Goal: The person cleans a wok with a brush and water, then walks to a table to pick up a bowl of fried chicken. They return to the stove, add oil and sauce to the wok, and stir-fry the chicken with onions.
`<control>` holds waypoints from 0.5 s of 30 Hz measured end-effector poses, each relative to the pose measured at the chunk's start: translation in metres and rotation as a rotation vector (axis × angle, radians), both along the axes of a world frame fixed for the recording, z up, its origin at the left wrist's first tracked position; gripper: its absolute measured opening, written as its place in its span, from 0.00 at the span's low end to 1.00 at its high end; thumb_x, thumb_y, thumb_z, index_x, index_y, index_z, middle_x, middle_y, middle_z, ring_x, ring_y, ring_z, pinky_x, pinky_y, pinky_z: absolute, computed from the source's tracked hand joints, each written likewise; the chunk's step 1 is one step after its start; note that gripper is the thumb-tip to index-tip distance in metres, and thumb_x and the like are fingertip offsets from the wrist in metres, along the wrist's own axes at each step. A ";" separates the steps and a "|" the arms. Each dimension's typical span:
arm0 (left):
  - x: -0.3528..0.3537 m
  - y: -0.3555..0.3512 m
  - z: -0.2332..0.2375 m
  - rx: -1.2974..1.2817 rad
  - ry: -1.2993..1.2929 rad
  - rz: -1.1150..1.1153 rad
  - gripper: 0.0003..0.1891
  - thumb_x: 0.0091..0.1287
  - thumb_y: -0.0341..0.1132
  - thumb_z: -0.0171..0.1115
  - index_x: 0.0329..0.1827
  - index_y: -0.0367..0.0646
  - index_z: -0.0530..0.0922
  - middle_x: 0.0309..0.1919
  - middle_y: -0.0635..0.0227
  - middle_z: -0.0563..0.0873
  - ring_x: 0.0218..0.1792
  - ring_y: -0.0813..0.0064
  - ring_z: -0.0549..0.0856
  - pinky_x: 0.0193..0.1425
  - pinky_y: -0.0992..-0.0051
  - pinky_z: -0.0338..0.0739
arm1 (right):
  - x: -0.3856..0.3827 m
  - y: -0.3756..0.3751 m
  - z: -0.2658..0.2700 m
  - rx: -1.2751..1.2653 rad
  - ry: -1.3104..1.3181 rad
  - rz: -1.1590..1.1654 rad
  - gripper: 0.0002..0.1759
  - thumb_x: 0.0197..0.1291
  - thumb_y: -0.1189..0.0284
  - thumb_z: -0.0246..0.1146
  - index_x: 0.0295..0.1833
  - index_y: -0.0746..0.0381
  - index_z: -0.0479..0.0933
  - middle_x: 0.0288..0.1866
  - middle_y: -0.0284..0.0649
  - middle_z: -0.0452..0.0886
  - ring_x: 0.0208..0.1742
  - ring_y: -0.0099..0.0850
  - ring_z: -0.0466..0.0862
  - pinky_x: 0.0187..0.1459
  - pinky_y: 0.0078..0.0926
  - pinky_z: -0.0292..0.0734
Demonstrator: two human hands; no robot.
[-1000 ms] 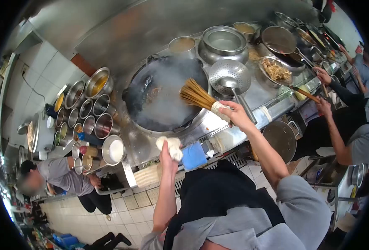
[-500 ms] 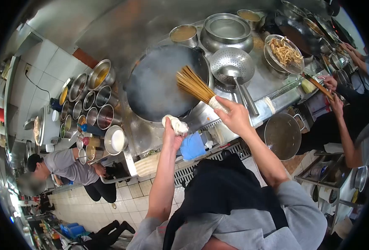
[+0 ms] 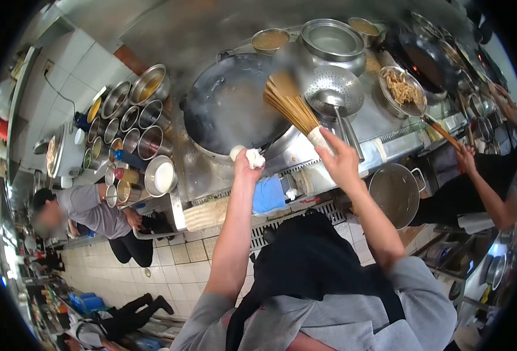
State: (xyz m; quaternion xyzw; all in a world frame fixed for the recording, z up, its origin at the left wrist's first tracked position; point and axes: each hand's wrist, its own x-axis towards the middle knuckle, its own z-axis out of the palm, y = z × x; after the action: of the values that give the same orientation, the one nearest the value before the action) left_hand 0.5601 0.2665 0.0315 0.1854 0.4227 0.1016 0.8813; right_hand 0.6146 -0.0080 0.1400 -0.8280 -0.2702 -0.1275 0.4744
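Steam veils the middle of the wok (image 3: pixel 203 123), so what lies there cannot be told. A blurred smudge (image 3: pixel 293 67) covers the tips of the bamboo brush (image 3: pixel 296 111) and part of the counter (image 3: pixel 191 190) behind them. The right hand (image 3: pixel 341 164) hides some of the brush's wrapped grip, and the left hand (image 3: pixel 248 171) hides part of the white cloth (image 3: pixel 255 158). At the left, a seated co-worker's (image 3: pixel 89 210) face is blurred. Pans (image 3: pixel 498 44) at the counter's far right end fade into the view's dark border.
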 end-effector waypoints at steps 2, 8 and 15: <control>-0.006 -0.005 -0.001 0.005 -0.052 0.015 0.07 0.69 0.39 0.53 0.37 0.48 0.75 0.30 0.67 0.83 0.29 0.67 0.82 0.26 0.65 0.75 | -0.013 0.000 -0.018 0.039 -0.076 0.009 0.28 0.57 0.61 0.67 0.64 0.53 0.75 0.40 0.48 0.86 0.36 0.45 0.85 0.40 0.35 0.78; -0.038 -0.022 0.008 0.040 -0.123 0.015 0.04 0.62 0.34 0.55 0.37 0.47 0.75 0.31 0.63 0.84 0.29 0.66 0.83 0.27 0.68 0.76 | -0.037 -0.007 -0.006 0.295 0.521 0.132 0.27 0.62 0.71 0.65 0.66 0.69 0.71 0.54 0.43 0.82 0.49 0.23 0.80 0.52 0.21 0.74; -0.067 -0.042 0.023 -0.157 -0.258 0.044 0.07 0.57 0.31 0.57 0.37 0.42 0.74 0.31 0.55 0.84 0.26 0.65 0.82 0.25 0.69 0.74 | -0.057 -0.013 -0.002 0.490 0.581 0.147 0.27 0.62 0.75 0.65 0.66 0.71 0.70 0.55 0.43 0.81 0.52 0.25 0.79 0.54 0.22 0.73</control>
State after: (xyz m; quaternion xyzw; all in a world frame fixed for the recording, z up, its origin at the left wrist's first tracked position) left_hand 0.4931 0.2242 0.0540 0.0920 0.3165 0.1108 0.9376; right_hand 0.5577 -0.0210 0.1375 -0.6703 -0.1448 0.0860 0.7227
